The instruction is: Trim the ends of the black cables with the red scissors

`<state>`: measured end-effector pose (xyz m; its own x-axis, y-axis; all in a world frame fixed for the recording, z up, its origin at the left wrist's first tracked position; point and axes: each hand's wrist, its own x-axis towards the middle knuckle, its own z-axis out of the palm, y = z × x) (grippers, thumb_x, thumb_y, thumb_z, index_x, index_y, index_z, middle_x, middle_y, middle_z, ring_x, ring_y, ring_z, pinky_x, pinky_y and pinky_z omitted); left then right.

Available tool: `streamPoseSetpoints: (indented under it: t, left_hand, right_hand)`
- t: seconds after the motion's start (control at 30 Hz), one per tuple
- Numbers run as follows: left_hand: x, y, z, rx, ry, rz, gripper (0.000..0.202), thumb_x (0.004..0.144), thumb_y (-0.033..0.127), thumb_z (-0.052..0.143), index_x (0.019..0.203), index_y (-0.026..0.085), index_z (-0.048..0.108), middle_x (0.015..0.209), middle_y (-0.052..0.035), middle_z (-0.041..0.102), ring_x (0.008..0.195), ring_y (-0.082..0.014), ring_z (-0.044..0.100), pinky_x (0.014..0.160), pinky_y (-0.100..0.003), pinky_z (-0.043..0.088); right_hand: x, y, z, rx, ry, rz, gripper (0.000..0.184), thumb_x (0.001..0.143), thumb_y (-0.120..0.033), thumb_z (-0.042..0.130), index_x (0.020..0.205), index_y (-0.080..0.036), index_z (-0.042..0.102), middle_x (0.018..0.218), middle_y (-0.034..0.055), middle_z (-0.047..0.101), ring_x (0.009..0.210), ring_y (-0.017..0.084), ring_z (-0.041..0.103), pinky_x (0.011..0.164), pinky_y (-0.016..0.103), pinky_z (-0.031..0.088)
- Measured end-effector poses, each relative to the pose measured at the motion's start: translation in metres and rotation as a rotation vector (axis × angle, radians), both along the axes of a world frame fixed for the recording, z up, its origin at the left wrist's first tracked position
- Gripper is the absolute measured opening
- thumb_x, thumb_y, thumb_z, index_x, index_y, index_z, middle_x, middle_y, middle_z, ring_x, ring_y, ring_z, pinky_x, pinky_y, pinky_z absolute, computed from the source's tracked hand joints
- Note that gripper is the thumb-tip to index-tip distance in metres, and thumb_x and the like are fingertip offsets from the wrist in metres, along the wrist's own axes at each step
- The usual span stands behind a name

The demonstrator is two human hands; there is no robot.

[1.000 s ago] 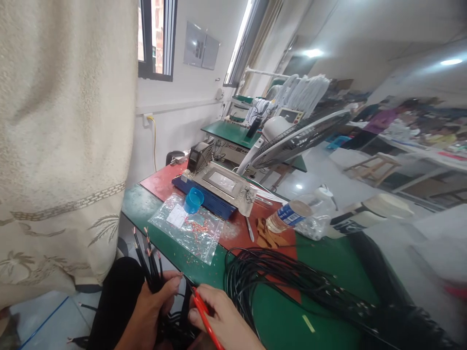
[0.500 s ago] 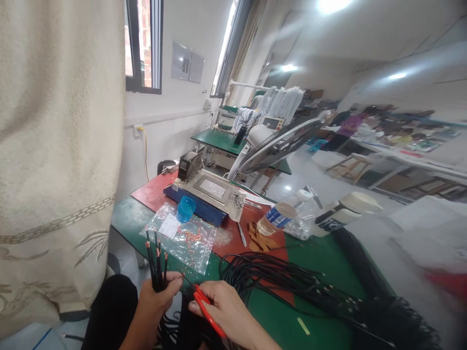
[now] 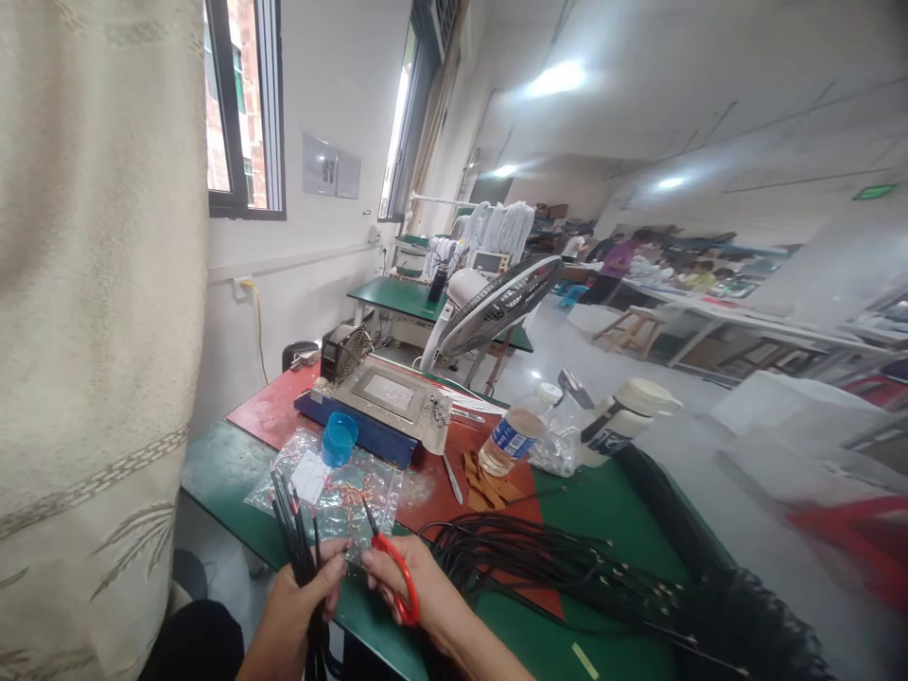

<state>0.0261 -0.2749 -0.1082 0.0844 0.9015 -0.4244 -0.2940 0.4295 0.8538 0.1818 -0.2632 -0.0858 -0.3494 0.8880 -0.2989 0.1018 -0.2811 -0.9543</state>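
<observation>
Several black cables point(image 3: 302, 539) with stripped, reddish ends stand upright in my left hand point(image 3: 310, 588), which is closed round them. Its thumb and forefinger pinch one cable end, pointing toward my other hand. Red-handled scissors point(image 3: 397, 572) are gripped in my right hand point(image 3: 401, 575), their dark blades pointing up and away over the bag. The fingertips of both hands are close together above the table's near edge. Just beyond lies a clear plastic bag point(image 3: 383, 492) with small orange-red bits point(image 3: 353, 494) scattered on it, beside a blue cup point(image 3: 340, 439).
Behind the bag sits a blue-based heating device point(image 3: 369, 416) with a small fan point(image 3: 345, 351). A liquid-filled bottle point(image 3: 509, 441) stands on brown scraps. A large bundle of black cables point(image 3: 539, 558) covers the right side of the green table. A beige curtain point(image 3: 99, 331) hangs at left.
My view has tilted up and turned right. The scissors in my right hand have swung to point more upward, and the cables in my left hand have tilted slightly left.
</observation>
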Motion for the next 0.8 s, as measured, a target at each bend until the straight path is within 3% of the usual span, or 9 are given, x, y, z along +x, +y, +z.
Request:
streamPoseSetpoints:
  t: [0.13,0.3,0.47,0.6,0.8]
  left_hand:
    - [-0.002,-0.004,-0.002,0.021,-0.034,0.016,0.06,0.053,0.046,0.071,0.095,0.005,0.057,0.042,0.0053,0.047,0.038,-0.0031,0.035,0.042,-0.018,0.022]
    - [-0.002,-0.008,-0.008,0.049,-0.065,0.036,0.042,0.051,0.047,0.073,0.068,0.011,0.059,0.035,0.005,0.045,0.035,-0.0033,0.036,0.04,-0.016,0.023]
    - [-0.001,-0.011,-0.005,0.055,-0.02,0.071,0.049,0.05,0.05,0.071,0.076,0.01,0.06,0.037,0.0043,0.048,0.034,-0.0037,0.037,0.039,-0.017,0.025]
    - [-0.001,-0.013,-0.003,0.04,-0.05,0.033,0.041,0.055,0.048,0.069,0.068,0.011,0.059,0.038,0.004,0.048,0.035,-0.0029,0.036,0.04,-0.016,0.023]
    - [-0.001,-0.015,0.0,0.054,-0.139,-0.057,0.035,0.064,0.046,0.062,0.058,0.013,0.054,0.037,0.0048,0.043,0.036,-0.0015,0.034,0.043,-0.015,0.021]
  right_hand:
    - [-0.014,0.005,0.002,-0.156,0.231,-0.07,0.052,0.064,-0.064,0.059,0.062,-0.012,0.053,0.038,-0.0059,0.04,0.027,0.005,0.033,0.024,0.015,0.02]
    - [-0.022,0.004,0.003,-0.185,0.287,-0.04,0.047,0.065,-0.057,0.063,0.061,-0.012,0.054,0.037,-0.0058,0.042,0.026,0.005,0.034,0.023,0.015,0.021]
    - [-0.022,-0.002,0.003,-0.084,0.271,0.009,0.042,0.063,-0.05,0.069,0.06,-0.01,0.056,0.039,-0.0059,0.044,0.028,0.002,0.036,0.027,0.014,0.022]
    - [-0.024,-0.002,0.007,-0.256,0.338,-0.059,0.046,0.067,-0.057,0.062,0.06,-0.013,0.052,0.039,-0.0066,0.042,0.027,0.004,0.032,0.024,0.015,0.019]
    - [-0.026,-0.004,0.009,-0.34,0.364,-0.04,0.045,0.062,-0.055,0.067,0.06,-0.013,0.05,0.039,-0.0064,0.043,0.027,0.003,0.033,0.024,0.014,0.02]
